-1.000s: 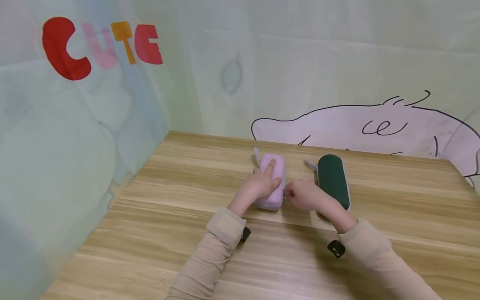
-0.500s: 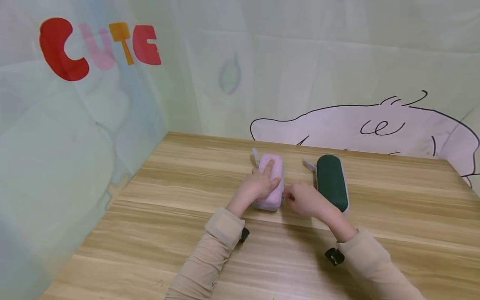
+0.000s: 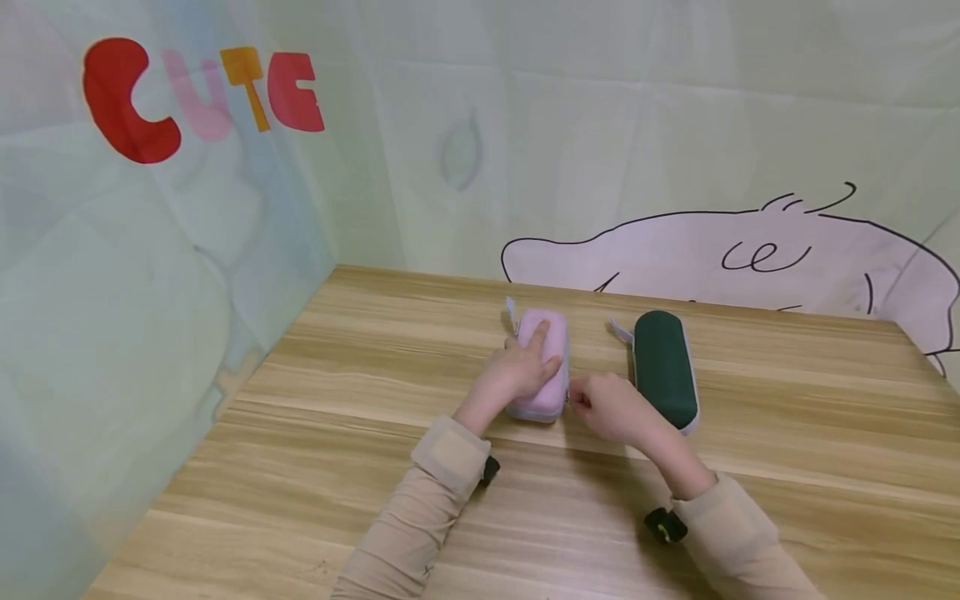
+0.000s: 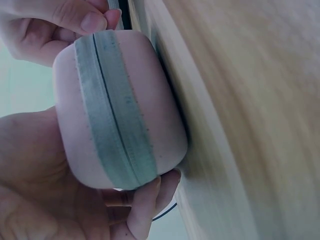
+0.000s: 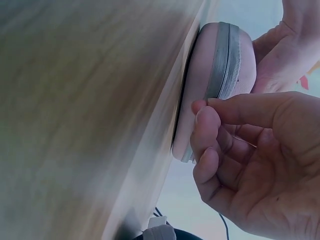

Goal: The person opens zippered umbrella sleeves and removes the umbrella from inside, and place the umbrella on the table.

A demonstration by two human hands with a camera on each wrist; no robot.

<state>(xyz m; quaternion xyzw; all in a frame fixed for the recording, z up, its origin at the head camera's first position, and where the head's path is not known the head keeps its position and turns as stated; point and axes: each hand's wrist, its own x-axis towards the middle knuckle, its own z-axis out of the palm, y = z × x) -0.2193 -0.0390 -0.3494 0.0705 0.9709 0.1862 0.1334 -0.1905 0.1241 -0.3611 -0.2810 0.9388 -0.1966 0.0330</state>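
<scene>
A pink zip case (image 3: 538,403) lies on the wooden table, its short end toward me. My left hand (image 3: 517,367) holds it from the left and above, the thumb and a finger spread over the lid. Fingers (image 4: 145,207) curl against its lower side in the left wrist view. A grey zipper band (image 4: 117,115) runs round the case, its two edges together at the near end. At the case's right side my right hand (image 3: 613,407) has thumb and index fingertips pinched on the zipper; the zipper pull is hidden between them.
A dark green zip case (image 3: 663,367) lies to the right, just beyond my right hand, a light strap (image 3: 621,330) at its far left. Printed fabric walls (image 3: 585,150) border the wooden table (image 3: 337,417) at the back and left.
My right hand has slid slightly toward me along the pink case's right side, its wrist lowering in view. The left hand and both cases stay in place.
</scene>
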